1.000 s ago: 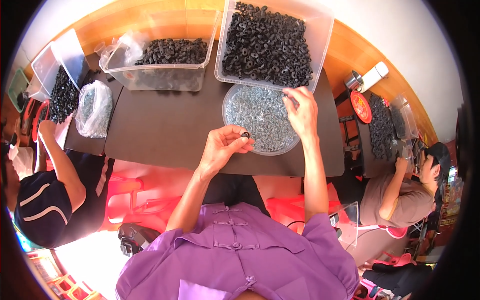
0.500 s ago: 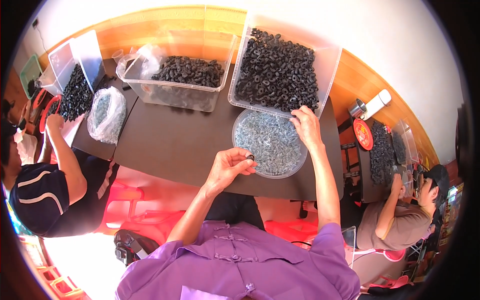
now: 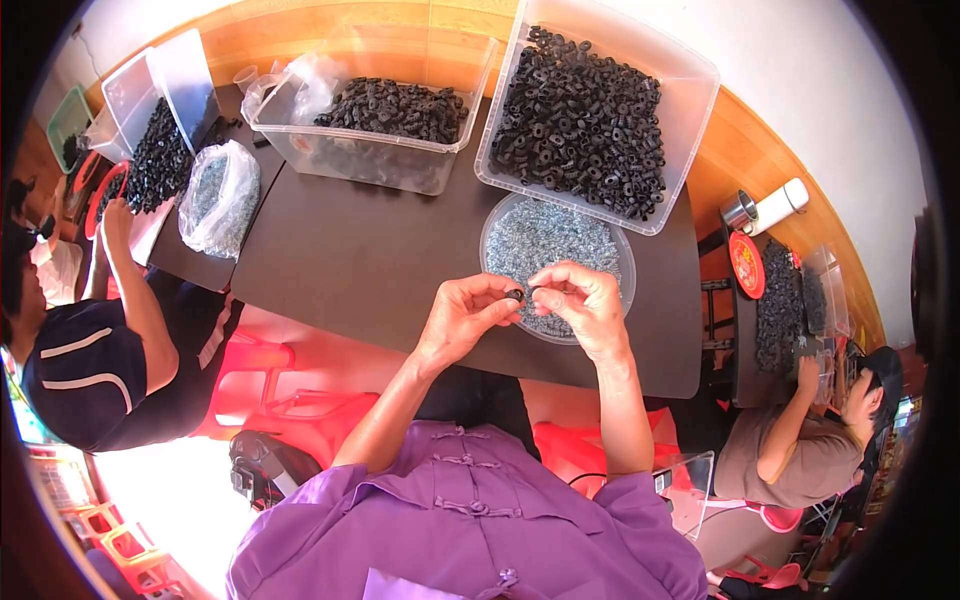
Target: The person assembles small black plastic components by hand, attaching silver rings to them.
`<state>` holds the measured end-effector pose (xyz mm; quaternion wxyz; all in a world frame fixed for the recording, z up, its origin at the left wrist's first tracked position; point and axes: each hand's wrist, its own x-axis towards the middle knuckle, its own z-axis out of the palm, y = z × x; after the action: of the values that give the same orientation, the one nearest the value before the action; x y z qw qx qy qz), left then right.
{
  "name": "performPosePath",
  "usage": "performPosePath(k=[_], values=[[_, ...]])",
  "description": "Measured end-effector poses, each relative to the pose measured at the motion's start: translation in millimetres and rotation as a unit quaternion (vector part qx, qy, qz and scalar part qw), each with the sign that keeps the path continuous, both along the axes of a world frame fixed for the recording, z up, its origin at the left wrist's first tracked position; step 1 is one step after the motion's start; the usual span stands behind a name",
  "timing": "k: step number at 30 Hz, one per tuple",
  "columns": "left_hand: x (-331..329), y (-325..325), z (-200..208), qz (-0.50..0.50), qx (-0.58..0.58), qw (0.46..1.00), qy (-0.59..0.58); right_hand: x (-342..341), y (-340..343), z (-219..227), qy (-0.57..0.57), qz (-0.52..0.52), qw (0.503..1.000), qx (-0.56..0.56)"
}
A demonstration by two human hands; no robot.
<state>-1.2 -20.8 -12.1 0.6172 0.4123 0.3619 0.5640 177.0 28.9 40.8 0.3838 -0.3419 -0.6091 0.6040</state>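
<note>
At the table's left end: a co-worker [image 3: 90,365] in a dark, pale-striped top sits near a heap of black pieces [image 3: 160,165]
Plastic bag [image 3: 238,190]: clear and bulging with small glassy pieces, upon the dark brown tabletop [image 3: 350,240]
Rectangular bin [image 3: 365,160]: clear, partly filled with black plastic parts
Left hand [image 3: 458,318]: thumb and forefinger pinched closed on a small black ring
Black ring [image 3: 515,295]: at those fingertips, seen against the round tub's near left edge, between both hands
Right hand [image 3: 588,310]: thumb and forefinger brought close together, tips just beside the ring; I cannot tell whether they grip anything
Round tub [image 3: 631,275]: shallow, spread with small silvery-clear pieces, mostly beyond the hands
Square bin [image 3: 695,105]: translucent, heaped with black ring-shaped parts, its near edge over the round tub's far side
Right-hand side table: red plate [image 3: 746,265], metal cup [image 3: 738,210] and white flask [image 3: 780,207], with another co-worker [image 3: 790,440] nearby
</note>
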Motion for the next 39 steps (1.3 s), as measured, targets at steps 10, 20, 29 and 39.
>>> performPosePath(k=[10, 20, 29, 39], values=[[1, -3, 0, 0.012, 0.042, 0.995, 0.085, -3, -10, -5, -0.043, -0.014, 0.998, 0.053], [0, -6, 8, 0.045, 0.106, 0.974, 0.193, -12, -20, 4, -0.212, -0.041, 0.948, 0.235], [6, -2, 10, 0.054, 0.136, 0.943, 0.298, -20, -23, -2, -0.253, -0.084, 0.893, 0.363], [9, -5, 22, 0.086, 0.123, 0.927, 0.345, -18, -23, -6, -0.250, -0.082, 0.895, 0.360]])
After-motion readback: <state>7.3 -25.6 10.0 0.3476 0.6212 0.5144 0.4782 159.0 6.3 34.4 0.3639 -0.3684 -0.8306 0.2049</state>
